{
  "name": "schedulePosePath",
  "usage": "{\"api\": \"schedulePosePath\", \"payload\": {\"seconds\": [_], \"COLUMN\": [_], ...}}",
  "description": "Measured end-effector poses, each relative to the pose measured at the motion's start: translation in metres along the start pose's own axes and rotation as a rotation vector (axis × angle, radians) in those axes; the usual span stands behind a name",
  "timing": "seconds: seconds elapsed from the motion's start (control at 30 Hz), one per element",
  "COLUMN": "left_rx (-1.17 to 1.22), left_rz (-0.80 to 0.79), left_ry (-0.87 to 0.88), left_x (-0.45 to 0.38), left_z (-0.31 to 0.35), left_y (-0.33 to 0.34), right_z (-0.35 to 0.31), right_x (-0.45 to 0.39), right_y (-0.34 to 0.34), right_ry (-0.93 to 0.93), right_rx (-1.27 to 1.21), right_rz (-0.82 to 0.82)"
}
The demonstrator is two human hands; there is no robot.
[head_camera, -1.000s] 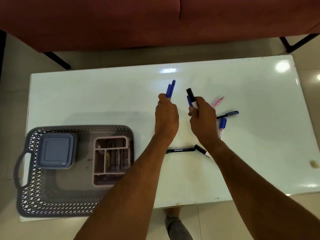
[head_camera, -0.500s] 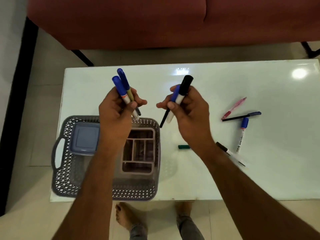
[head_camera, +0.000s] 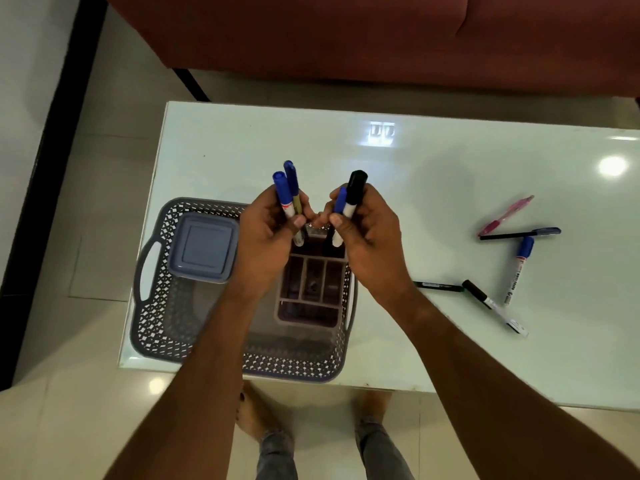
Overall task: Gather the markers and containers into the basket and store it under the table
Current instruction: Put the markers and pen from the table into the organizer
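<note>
A grey lattice basket sits at the table's front left corner. Inside it lie a blue-grey lidded box and a pink divided organiser. My left hand is shut on two blue-capped markers, held upright over the organiser. My right hand grips a black-capped marker and a blue one, tips pointing down at the organiser's far compartment. On the table to the right lie a pink pen, a thin blue-capped pen, a blue-capped marker, a black-capped marker and a green marker.
The white glossy table has a red sofa behind it. My feet show on the tiled floor below the table's front edge. A dark strip runs along the floor at the left.
Both hands carried their markers left from the table's middle to above the basket and drew close together over the organiser. The view has shifted left with them.
</note>
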State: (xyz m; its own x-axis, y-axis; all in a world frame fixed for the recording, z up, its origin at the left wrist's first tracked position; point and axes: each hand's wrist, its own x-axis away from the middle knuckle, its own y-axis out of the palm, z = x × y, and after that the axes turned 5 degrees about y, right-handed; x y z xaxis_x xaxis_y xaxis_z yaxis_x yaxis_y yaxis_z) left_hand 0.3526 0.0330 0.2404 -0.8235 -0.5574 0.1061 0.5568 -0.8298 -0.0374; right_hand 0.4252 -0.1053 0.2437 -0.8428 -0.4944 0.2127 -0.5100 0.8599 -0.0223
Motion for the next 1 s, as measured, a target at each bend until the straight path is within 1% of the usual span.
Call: {"api": "schedulePosePath", "payload": {"seconds": [0.13, 0.3, 0.43, 0.6, 0.73, 0.9, 1.0], "left_rx": [-0.082, -0.074, -0.066, -0.119, -0.164, -0.129, -0.128], "left_rz": [-0.059, -0.078, -0.074, -0.08, -0.071, -0.047, -0.053], "left_ry": [-0.03, -0.041, -0.028, 0.014, 0.042, 0.057, 0.066], "left_x": [0.005, 0.005, 0.005, 0.006, 0.006, 0.008, 0.008], "left_z": [-0.008, -0.01, -0.01, -0.013, -0.018, -0.016, -0.016], "left_y": [-0.003, -0.005, -0.006, -0.006, -0.007, -0.007, -0.007], "right_z": [0.014, 0.025, 0.03, 0.037, 0.034, 0.029, 0.029], "right_x": [0.001, 0.004, 0.001, 0.002, 0.005, 0.006, 0.005], "right_y": [0.001, -0.001, 0.0, -0.003, -0.003, -0.005, -0.005], "right_ry": [0.059, 0.044, 0.028, 0.042, 0.034, 0.0, 0.006], "right_rx": [0.03, 0.095, 0.132, 0.183, 0.179, 0.13, 0.154], "right_rz": [-0.004, -0.029, -0.012, 0.002, 0.021, 0.028, 0.041]}}
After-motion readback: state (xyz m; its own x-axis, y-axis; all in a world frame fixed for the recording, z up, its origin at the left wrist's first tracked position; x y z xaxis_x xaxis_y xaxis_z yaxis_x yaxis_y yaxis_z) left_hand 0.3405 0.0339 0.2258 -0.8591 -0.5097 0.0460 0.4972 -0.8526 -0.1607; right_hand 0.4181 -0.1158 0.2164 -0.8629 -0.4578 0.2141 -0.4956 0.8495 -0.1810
